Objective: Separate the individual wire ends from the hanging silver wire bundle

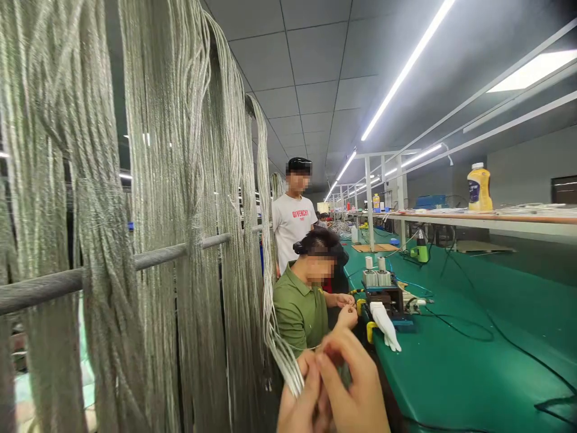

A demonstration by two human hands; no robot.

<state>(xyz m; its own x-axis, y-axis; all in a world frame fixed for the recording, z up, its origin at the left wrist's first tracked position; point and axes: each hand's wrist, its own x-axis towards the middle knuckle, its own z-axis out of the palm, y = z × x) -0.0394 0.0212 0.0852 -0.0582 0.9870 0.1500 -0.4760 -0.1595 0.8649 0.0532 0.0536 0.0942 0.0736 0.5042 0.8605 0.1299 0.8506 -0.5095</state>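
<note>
Both my hands are low at the bottom middle, pressed close together. My left hand (300, 400) pinches the ends of a bundle of grey-white braided wires (282, 355) that hangs down from a horizontal rail (180, 249). My right hand (356, 391) is closed beside it, fingers curled toward the same wire ends; what exactly sits between its fingers is hidden.
Thick curtains of the same wires (148, 198) hang along the left. A green workbench (451, 361) runs along the right with a small machine (383, 291), a white glove (385, 325) and black cables. A seated person (300, 304) and a standing person (293, 216) are ahead. A yellow bottle (479, 187) stands on a shelf.
</note>
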